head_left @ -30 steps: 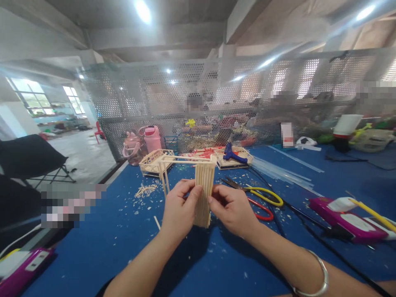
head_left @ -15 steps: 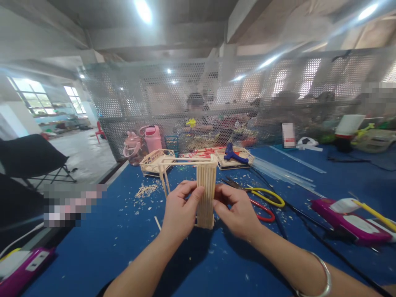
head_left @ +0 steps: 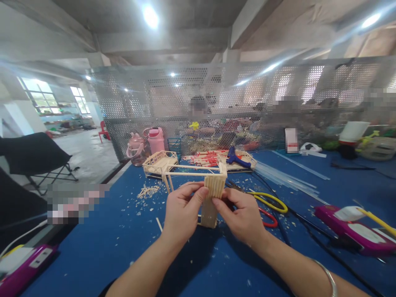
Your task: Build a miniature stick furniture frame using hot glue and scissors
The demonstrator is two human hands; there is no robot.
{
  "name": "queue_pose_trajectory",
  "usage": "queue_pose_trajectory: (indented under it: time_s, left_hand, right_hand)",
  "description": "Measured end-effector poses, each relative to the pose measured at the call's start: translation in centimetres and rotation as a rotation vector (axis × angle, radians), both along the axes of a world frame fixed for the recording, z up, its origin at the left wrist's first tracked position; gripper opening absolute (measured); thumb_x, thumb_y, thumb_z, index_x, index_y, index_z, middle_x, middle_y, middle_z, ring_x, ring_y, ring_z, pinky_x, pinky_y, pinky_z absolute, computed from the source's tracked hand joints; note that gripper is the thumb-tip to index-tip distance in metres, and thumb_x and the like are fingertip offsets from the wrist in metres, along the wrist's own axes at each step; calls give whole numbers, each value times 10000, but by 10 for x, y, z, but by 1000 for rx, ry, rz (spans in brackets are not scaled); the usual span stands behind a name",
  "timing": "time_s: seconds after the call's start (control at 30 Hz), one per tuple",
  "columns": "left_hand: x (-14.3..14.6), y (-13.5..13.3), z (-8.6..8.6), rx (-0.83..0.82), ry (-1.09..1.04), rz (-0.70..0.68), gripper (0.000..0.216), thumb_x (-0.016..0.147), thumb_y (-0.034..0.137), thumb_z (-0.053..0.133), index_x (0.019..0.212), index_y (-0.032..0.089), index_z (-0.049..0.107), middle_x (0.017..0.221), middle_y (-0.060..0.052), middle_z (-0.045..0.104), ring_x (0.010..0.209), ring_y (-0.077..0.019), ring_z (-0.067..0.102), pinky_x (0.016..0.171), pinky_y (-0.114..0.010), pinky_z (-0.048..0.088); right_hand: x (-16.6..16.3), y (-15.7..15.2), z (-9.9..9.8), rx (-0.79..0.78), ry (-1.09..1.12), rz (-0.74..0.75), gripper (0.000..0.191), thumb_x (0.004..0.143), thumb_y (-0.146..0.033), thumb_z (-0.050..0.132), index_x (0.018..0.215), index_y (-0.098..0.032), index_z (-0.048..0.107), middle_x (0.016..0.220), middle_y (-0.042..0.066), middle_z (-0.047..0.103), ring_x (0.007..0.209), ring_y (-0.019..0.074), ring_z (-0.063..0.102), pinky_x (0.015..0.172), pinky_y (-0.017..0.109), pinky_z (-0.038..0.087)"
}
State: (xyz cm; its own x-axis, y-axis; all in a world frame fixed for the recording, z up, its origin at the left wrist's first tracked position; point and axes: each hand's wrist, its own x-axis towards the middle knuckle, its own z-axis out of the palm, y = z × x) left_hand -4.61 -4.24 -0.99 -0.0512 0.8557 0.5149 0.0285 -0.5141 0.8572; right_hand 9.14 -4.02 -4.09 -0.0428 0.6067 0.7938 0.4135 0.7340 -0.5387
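Observation:
A frame of thin pale wooden sticks stands on the table in front of me, its right end closed by a panel of sticks (head_left: 213, 186) laid side by side. My left hand (head_left: 182, 210) grips the panel's left edge, thumb on the front face and fingers behind. From the other side, my right hand (head_left: 243, 212) pinches the right edge with thumb and bent fingers. Two long rails (head_left: 193, 171) run left from the panel's top to a thin corner post. The panel's lower part (head_left: 209, 214) lies in shade. Some fingertips are hidden behind it.
Two small stick trays (head_left: 160, 164) stand further back, one bearing a blue glue gun (head_left: 236, 159). Red-handled and yellow-handled pliers (head_left: 272, 202) and black cables lie right, near a purple power strip (head_left: 355, 231). Wood chips (head_left: 148, 191) lie left. A perforated metal screen (head_left: 139, 99) rises behind.
The top of the stick panel has tipped, and its upper edge sits lower and further right. Both hands keep their hold at nearly the same place. The view has shifted slightly.

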Motion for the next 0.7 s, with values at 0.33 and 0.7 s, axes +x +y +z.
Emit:
queue_pose_trajectory:
  time_s: [0.33,0.7]
  left_hand:
    - [0,3,-1,-59,-2,-8,174,678,336,703,672,169,750,793,-64,746,775,-213,652,737,-320,520]
    - [-4,10,-12,-284,157,-297,170,713,190,647,839,203,760,798,-38,763,782,-208,681,777,-343,519]
  right_hand:
    - [0,0,0,-13,-11,-14,203,801,-268,526,655,-184,640,577,22,647,501,125,542,474,237,410]
    - [13,11,12,-359,272,167,344,780,-473,558,631,-167,608,509,-18,545,438,95,440,424,225,381]
